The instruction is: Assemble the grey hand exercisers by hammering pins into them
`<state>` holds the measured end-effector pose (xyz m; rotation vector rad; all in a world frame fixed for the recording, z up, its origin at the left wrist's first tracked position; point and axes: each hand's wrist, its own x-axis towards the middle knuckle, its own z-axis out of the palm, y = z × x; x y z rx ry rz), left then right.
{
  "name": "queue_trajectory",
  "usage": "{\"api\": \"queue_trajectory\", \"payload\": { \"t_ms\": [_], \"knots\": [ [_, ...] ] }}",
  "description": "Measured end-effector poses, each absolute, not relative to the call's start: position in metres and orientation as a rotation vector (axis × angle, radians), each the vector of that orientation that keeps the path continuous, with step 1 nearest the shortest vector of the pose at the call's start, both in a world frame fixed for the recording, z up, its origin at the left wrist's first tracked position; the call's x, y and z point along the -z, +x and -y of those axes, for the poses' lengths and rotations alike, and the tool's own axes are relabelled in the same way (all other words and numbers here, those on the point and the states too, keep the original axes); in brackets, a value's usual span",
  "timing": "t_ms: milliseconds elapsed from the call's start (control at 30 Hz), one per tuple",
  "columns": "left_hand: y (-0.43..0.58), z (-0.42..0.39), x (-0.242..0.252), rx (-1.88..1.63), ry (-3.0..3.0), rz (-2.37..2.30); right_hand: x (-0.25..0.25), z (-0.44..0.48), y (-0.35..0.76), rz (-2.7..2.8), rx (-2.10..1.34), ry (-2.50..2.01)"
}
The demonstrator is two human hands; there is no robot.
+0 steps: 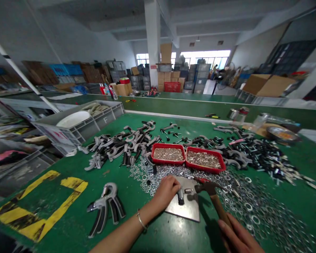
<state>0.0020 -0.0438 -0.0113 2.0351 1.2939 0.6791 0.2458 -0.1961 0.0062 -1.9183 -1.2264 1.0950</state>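
My right hand (237,233) is wrapped round the wooden handle of a hammer (219,207), whose dark head (206,187) hangs over the right side of a flat metal plate (184,212). On the left of the plate my left hand (169,188) is closed, its fingertips on a small grey part with a black end (180,197). Just right of that part is a short metal spring (188,191). An assembled hand grip strengthener (106,207), grey with black handles and a coil spring, lies on the green table (137,225) to the left.
Two red trays (169,162) of small metal pins stand behind the plate. Loose metal rings (249,207) spread around it, mostly right. Grey and black handle pieces (126,142) pile up behind, black-headed bolts (268,154) at right. A grey crate (94,123) stands at back left.
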Motion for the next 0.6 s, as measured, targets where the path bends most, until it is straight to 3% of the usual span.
{"api": "queue_trajectory", "payload": {
  "t_ms": [167,433,600],
  "knots": [
    [0.013,0.034,0.018,-0.635,2.053,-1.359,0.000,0.190,0.247,1.340,-0.912,-1.916],
    [0.013,0.036,0.013,-0.558,2.253,-1.272,0.003,0.177,0.241,1.285,-1.382,-1.877],
    [0.007,0.040,0.008,-0.387,2.594,-1.067,-0.018,0.169,0.247,1.669,-0.985,-1.856]
  ]
}}
